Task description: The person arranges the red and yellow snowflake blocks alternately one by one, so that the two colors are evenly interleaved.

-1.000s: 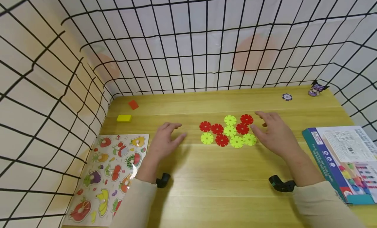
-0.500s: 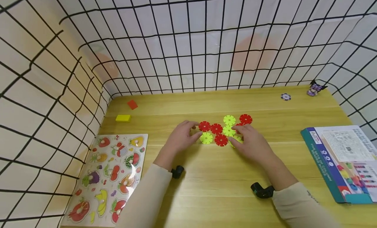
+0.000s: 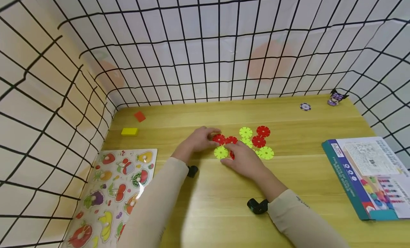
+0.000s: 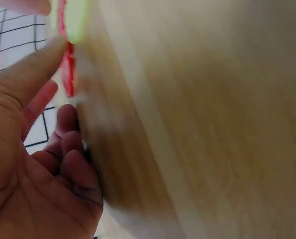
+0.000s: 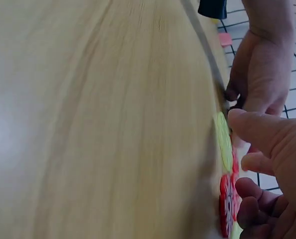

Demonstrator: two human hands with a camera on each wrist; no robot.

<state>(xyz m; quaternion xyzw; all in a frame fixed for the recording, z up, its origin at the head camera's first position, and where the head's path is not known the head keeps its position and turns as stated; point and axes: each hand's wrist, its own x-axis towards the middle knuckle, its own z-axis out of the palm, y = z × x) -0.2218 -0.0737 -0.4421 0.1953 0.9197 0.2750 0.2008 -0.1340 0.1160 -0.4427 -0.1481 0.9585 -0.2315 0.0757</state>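
Observation:
Red and yellow-green notched plastic discs, snowflake-shaped, lie flat in a cluster on the wooden table. At the cluster's left end my left hand [image 3: 199,139] reaches round a red disc [image 3: 219,139], index finger beyond it and thumb on its near side. Whether the thumb touches that disc cannot be told. My right hand [image 3: 245,159] hovers low over the middle, covering part of another red disc [image 3: 231,140]. Between its thumb and index finger lies the right edge of a yellow-green disc [image 3: 221,152]. In the right wrist view, the thumb [image 5: 255,130] is beside a yellow-green disc [image 5: 224,142].
A fruit puzzle board [image 3: 110,191] lies at left, with a yellow block [image 3: 129,132] and an orange-red piece [image 3: 139,116] behind it. A boxed bead set [image 3: 368,176] is at right. A poker chip [image 3: 305,106] and purple figurine [image 3: 336,98] sit near the black grid fence.
Both hands have moved inward to the discs. My right hand has swept left from the cluster's right end to its left half; my left hand has come right to the leftmost red disc.

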